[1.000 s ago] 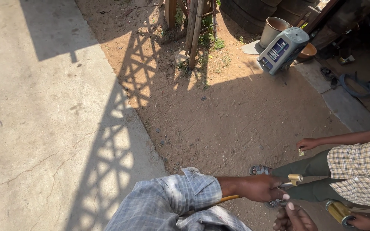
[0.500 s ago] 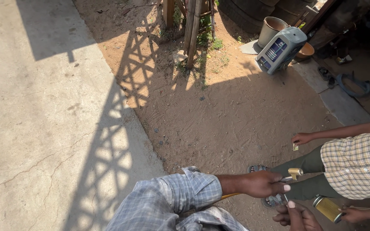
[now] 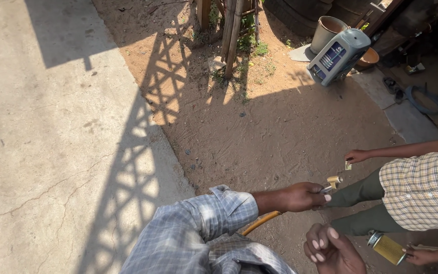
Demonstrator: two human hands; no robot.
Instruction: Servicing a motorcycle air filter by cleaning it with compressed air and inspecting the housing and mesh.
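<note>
A downward view over sunlit ground is shown. The left hand (image 3: 305, 197), extended from a grey checked sleeve (image 3: 198, 228), is seen closed around a small metal tool (image 3: 332, 183) whose brass-coloured tip projects beyond the fingers. A yellow hose (image 3: 261, 222) is visible beneath the left forearm, running back toward the body. The right hand (image 3: 333, 251) is held lower, near the bottom edge, with its fingers curled inward; whether anything is gripped by it cannot be told. A second person in a yellow checked shirt (image 3: 424, 190) and dark green trousers (image 3: 363, 205) is seated at the right. One hand of that person (image 3: 357, 156) is stretched forward, pinching a small pale object (image 3: 348, 165) just above and to the right of the tool tip, apart from it. That person's other hand (image 3: 422, 255) is placed at the lower right, touching a cylindrical filter (image 3: 387, 247) with a yellow pleated body and a metal end cap, which lies near the right hand. The sandy dirt ground (image 3: 259, 132) is crossed by a lattice shadow, and a concrete slab (image 3: 41, 142) occupies the left. Farther back, a grey plastic canister (image 3: 338, 56) is seen tilted beside a metal bucket (image 3: 326, 31), with wooden posts (image 3: 231, 30) and a few weeds to their left. A coiled bluish hose (image 3: 424, 99) is laid on the shaded paving at the upper right.
</note>
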